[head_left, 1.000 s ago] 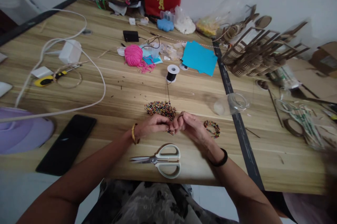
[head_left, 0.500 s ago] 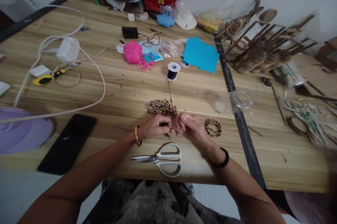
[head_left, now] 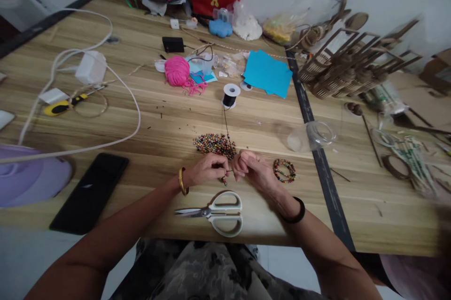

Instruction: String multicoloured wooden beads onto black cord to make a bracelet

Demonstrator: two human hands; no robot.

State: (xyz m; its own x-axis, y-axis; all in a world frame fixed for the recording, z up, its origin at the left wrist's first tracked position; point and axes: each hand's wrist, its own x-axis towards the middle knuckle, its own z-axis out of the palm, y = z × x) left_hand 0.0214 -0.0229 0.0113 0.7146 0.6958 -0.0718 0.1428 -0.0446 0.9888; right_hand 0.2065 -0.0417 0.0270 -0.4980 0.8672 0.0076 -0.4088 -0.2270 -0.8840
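My left hand [head_left: 210, 168] is closed in a pinch on a thin black cord, with a few strung beads [head_left: 224, 180] hanging just below its fingertips. Curled beside it, my right hand [head_left: 252, 166] grips the same cord, and a short stretch of it spans the small gap between the hands. From the right hand the black cord [head_left: 226, 124] runs up to a white spool [head_left: 230, 96] wound with black. Right behind my fingers lies a pile of small multicoloured beads [head_left: 213, 144]. A finished-looking loop of beads [head_left: 284, 170] rests to the right of my right hand.
Scissors [head_left: 214, 213] with pale handles lie near the table's front edge, below my hands. A black phone [head_left: 89, 192] and a white cable [head_left: 136, 103] are at left. Pink yarn [head_left: 177, 71], blue sheets [head_left: 268, 73] and a clear plastic cup [head_left: 306, 138] lie farther back.
My hands have drawn slightly apart, so a little more cord shows between them. The spool, scissors and bead pile stay in place.
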